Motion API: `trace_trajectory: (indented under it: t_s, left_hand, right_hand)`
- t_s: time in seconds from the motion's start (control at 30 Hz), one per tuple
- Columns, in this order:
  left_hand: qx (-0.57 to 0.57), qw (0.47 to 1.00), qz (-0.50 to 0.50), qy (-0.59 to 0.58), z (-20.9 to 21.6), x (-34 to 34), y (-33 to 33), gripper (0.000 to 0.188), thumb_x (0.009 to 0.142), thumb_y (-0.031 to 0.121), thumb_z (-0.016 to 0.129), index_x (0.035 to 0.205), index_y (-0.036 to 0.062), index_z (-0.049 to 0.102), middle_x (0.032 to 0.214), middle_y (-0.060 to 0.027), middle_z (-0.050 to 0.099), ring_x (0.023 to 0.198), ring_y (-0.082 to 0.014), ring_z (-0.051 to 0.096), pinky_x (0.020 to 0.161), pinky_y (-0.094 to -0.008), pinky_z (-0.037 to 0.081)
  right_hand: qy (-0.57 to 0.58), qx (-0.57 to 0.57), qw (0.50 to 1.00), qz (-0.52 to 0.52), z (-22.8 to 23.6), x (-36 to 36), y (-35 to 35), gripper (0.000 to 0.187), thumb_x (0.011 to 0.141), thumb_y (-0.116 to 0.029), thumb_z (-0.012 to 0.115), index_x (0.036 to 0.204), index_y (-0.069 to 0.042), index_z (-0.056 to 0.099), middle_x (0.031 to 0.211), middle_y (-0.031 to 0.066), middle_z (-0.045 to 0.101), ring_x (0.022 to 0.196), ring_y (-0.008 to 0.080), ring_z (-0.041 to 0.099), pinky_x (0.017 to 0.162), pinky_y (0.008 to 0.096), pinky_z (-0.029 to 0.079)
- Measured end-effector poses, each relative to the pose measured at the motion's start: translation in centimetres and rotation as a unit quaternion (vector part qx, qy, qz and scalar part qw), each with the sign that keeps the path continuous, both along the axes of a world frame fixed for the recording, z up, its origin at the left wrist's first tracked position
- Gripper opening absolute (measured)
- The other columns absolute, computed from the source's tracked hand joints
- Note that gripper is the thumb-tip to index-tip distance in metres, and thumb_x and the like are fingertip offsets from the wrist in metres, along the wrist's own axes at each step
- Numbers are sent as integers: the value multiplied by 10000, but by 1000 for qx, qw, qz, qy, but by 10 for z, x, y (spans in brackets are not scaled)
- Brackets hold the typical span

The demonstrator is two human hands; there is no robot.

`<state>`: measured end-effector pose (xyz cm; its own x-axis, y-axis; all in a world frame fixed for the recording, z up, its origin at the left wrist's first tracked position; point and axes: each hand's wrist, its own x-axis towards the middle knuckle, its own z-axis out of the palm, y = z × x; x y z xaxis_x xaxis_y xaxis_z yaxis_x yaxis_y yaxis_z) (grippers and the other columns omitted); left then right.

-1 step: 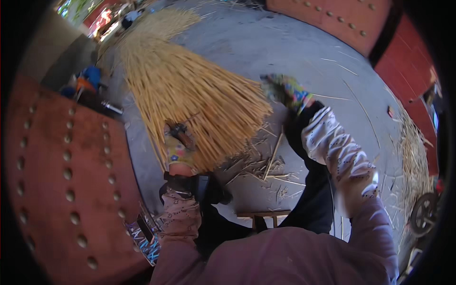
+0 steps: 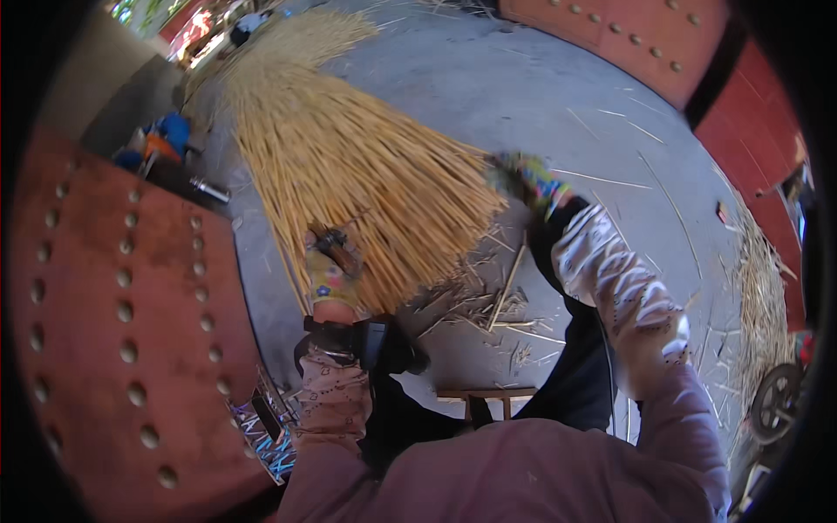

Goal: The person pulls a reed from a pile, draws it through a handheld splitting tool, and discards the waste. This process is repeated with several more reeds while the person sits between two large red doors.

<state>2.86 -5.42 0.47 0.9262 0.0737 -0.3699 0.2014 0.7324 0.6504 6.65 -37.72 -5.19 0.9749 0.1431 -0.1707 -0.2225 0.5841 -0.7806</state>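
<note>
A large fan of long yellow-tan stalks [image 2: 349, 157] lies on the grey floor, its cut ends spread toward me. My left hand [image 2: 331, 270], in a flowered glove, rests at the near left side of the fan. It is closed around a small dark tool with a brown part [image 2: 338, 247]; the tool's exact kind is unclear. At the right edge of the stalks is my right hand [image 2: 534, 181], also in a flowered glove. Motion smears its fingers, so whether they grip any stalk does not show.
Short broken stalks [image 2: 475, 301] litter the floor before a low wooden stool [image 2: 488, 394] between my legs. Red studded door panels stand at left [image 2: 122, 305] and far right [image 2: 623, 30]. A straw heap [image 2: 763, 296] and a wheel [image 2: 776, 403] lie at right.
My right hand has shifted slightly nearer to me along the right edge of the stalks. The left hand stays in place with the dark tool. The whole view has drifted a little.
</note>
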Motion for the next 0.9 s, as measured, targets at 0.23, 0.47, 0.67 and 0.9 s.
trace_trajectory:
  t_s: [0.23,0.47,0.67,0.9]
  left_hand:
    - [-38,998,-32,35,-19,7,51,451,839,458,376,831,49,567,565,-53,521,442,-184,491,401,-312,426]
    - [22,996,-41,80,-7,-4,35,439,840,477,379,830,69,542,542,-27,485,401,-169,460,365,-286,367]
    - [38,992,10,116,-10,-9,48,405,829,483,407,821,100,538,552,-16,480,395,-168,454,364,-275,354]
    - [41,993,-9,110,-6,-8,42,415,812,491,448,852,90,547,569,-12,481,411,-166,442,393,-277,365]
  right_hand:
    - [183,-252,949,39,-169,27,91,256,754,-136,503,989,-64,573,960,128,587,854,289,567,732,353,453]
    - [62,-716,695,1,-223,40,92,358,734,-265,506,1048,-103,569,953,179,588,937,287,549,805,374,420]
    - [161,-748,636,100,-218,50,113,569,700,-337,553,1215,-130,426,1125,199,499,1050,327,477,895,361,367]
    - [105,-419,902,27,-213,50,123,456,729,-265,626,1034,59,527,806,124,618,573,167,605,540,261,474]
